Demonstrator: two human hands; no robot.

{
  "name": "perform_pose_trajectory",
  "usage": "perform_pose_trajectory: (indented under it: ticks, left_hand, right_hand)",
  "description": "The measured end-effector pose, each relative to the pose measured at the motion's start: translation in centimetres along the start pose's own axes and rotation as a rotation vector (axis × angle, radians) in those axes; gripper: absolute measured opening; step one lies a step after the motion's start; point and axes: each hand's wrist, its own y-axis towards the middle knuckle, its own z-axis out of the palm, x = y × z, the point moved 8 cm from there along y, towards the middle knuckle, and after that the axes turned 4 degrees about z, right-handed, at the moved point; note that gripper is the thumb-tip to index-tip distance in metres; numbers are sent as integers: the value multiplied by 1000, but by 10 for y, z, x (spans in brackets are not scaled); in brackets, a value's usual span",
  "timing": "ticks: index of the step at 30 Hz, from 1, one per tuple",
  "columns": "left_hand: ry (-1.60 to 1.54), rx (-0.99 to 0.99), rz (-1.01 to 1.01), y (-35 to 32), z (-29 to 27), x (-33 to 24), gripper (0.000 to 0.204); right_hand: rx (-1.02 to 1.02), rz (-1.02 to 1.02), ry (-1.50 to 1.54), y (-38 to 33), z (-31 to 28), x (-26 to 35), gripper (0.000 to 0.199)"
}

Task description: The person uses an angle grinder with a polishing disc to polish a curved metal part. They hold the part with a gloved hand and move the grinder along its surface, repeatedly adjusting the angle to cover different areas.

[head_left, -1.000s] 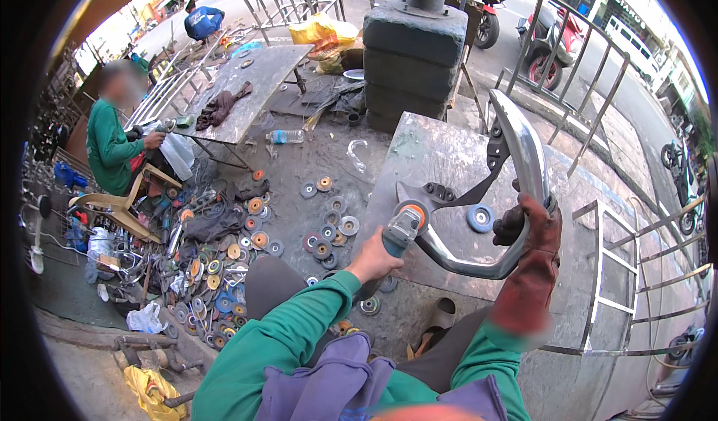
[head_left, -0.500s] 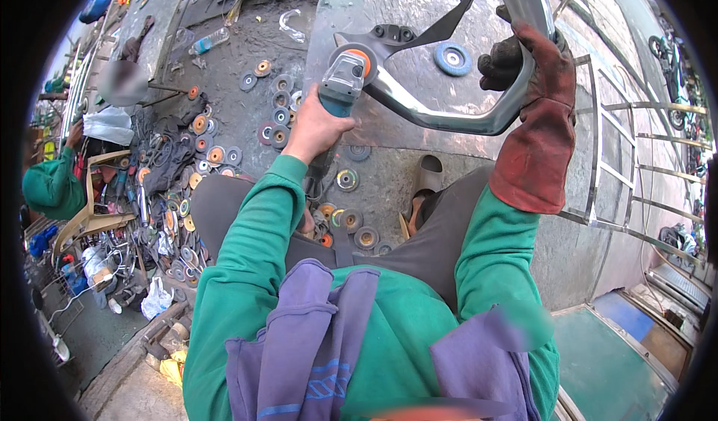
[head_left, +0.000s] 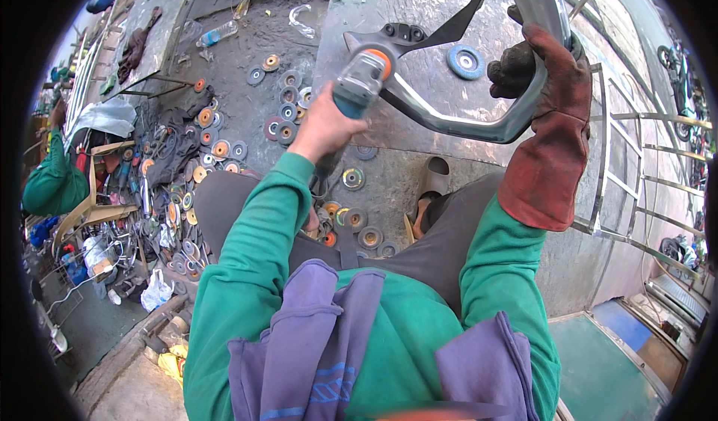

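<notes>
Two hands are at work, upper centre of the frame. Bare left hand (head_left: 327, 129): fingers closed round the body of a grinder (head_left: 361, 84), thumb on its right side. Gloved right hand (head_left: 557, 77): fingers clamped on the right side of a bent metal bar (head_left: 449, 118). The bar forms a loop from upper centre to upper right, with a black bracket (head_left: 449, 28) at its upper left. The grinder's head stands at the bar's left end; whether its disc touches cannot be told.

Open room shows inside the loop, where a blue disc (head_left: 465, 61) lies in view on the grey board (head_left: 359, 2). The board's near edge runs just below the bar's lower bend. A metal frame (head_left: 658, 118) borders the right of the frame, near the glove.

The board is scuffed. The floor, left of centre, is dark and strewn with worn discs (head_left: 287, 111). A sandal (head_left: 436, 174) sits below the board's edge. A second person (head_left: 56, 178) in green works at far left, beside a white bag (head_left: 105, 118).

Markings: light-blue print on the purple cloth (head_left: 299, 339), lower centre, is broken by folds; the blue label on the bottle (head_left: 217, 34), upper left, is too small to read.
</notes>
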Motion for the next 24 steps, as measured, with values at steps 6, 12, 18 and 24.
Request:
perform_pose_trajectory:
  ticks: [6,12,18,24]
  left_hand:
    - [-2,-49,-3,3,-8,3,88]
    - [-21,-5,7,0,-3,4,83]
    - [12,-73,-14,-9,-6,-2,81]
    - [17,167,184,-43,32,-37,79]
  right_hand:
    - [64,-84,-22,-7,13,9,51]
    - [2,-16,-43,-9,12,0,50]
    - [64,-47,-23,-10,21,12,50]
    - [-207,-16,131,-18,2,4,41]
